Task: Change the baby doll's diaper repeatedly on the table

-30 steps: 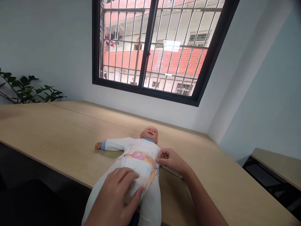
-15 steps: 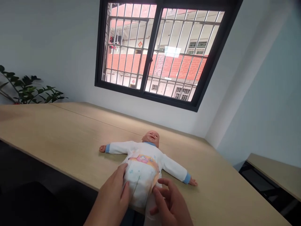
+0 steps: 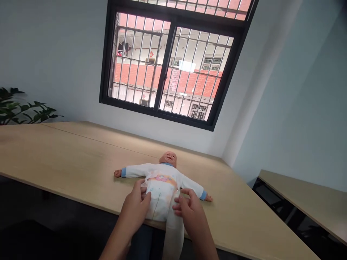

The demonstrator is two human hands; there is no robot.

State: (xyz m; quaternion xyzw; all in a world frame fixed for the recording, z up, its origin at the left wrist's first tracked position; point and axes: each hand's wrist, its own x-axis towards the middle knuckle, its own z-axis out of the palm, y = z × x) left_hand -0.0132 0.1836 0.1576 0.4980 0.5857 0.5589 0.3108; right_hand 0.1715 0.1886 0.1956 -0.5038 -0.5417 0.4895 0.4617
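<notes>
A baby doll (image 3: 168, 157) lies on its back on the table, arms spread, in a white top (image 3: 159, 170) with blue cuffs and collar. A white printed diaper (image 3: 157, 202) with a line down its front covers its hips. My left hand (image 3: 135, 204) rests at the diaper's left side, thumb and fingers apart. On the other side my right hand (image 3: 191, 211) is beside the diaper's edge, fingers loosely bent and apart, with nothing visible between them. A white-covered leg (image 3: 174, 231) of the doll hangs over the table's near edge; the other leg is hidden.
The pale wooden table (image 3: 81, 159) reaches back to the wall. A barred window (image 3: 162, 72) with a dark frame is above it. Green plant leaves (image 3: 24, 110) show at the left, and another wood-topped piece of furniture (image 3: 303, 195) stands at the right.
The view has shifted, so more window shows above and the doll appears slightly smaller. Both hands have stayed at the diaper's sides; my right hand appears higher, near its upper edge.
</notes>
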